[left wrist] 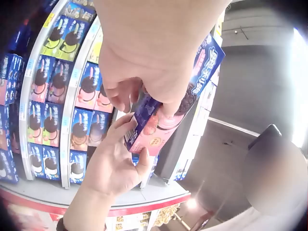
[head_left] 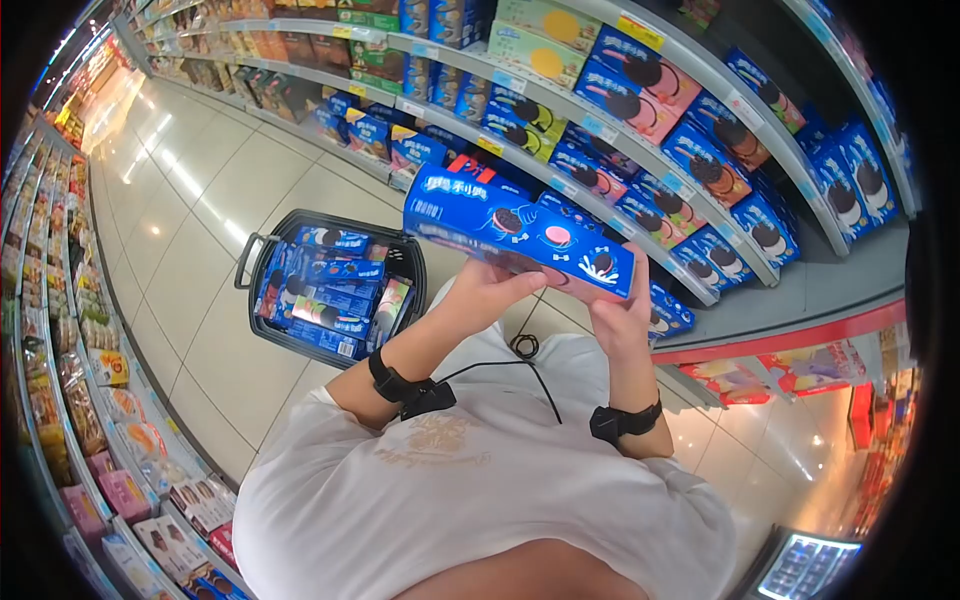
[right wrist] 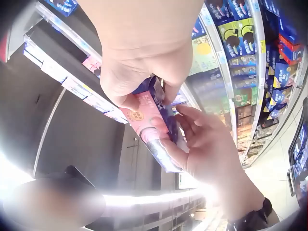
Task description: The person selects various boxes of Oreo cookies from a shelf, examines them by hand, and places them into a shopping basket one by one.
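Observation:
A long blue and pink box of sandwich cookies (head_left: 520, 232) is held out in front of the body, its blue side with cookie pictures facing up. My left hand (head_left: 490, 293) grips it along the near edge, thumb against the side. At its right end, my right hand (head_left: 622, 315) holds the corner between thumb and fingers. The left wrist view shows the pink face of the box (left wrist: 166, 126) between both hands. Seen from the right wrist, the right hand (right wrist: 144, 72) grips one end and the left hand (right wrist: 204, 144) holds farther along.
On the tiled floor (head_left: 190, 260) at left stands a black shopping basket (head_left: 262, 335) with several cookie packs (head_left: 335, 270) in it. Shelves (head_left: 590, 125) of blue cookie boxes rise beyond the hands. Another stocked shelf (head_left: 110, 420) runs along the left. A dark cable (head_left: 545, 385) hangs near the shirt.

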